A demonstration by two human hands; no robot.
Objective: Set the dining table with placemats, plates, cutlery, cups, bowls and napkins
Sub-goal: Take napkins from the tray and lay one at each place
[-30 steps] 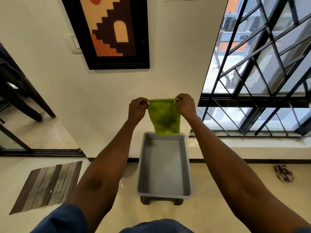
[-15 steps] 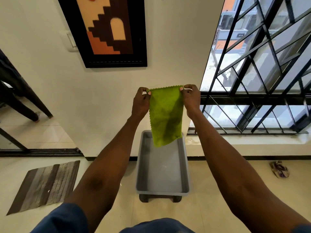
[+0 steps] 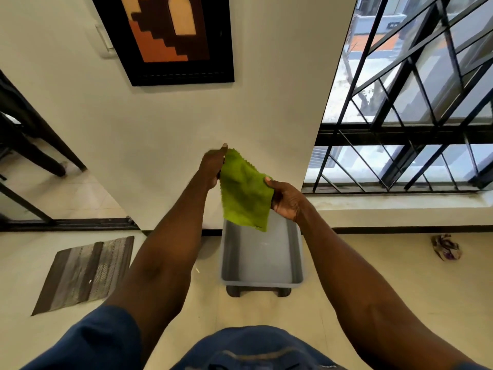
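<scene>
A green napkin [image 3: 244,190] with a zigzag edge hangs in the air in front of me, tilted down to the right. My left hand [image 3: 213,166] pinches its upper left corner, held high. My right hand [image 3: 286,197] grips its right edge lower down, thumb on the cloth. Below the napkin a grey plastic tub [image 3: 262,279] stands on the floor on a small dark stand; what I see of its inside holds nothing.
A striped grey mat [image 3: 85,273] lies on the floor at the left. A crumpled cloth [image 3: 445,248] lies at the right under the barred window [image 3: 416,108]. Dark chair legs [image 3: 34,145] stand at the far left. A framed picture [image 3: 173,38] hangs on the wall ahead.
The napkin was held level and stretched by both top corners. Now my right hand has dropped lower and the cloth hangs slanted, closer to the tub.
</scene>
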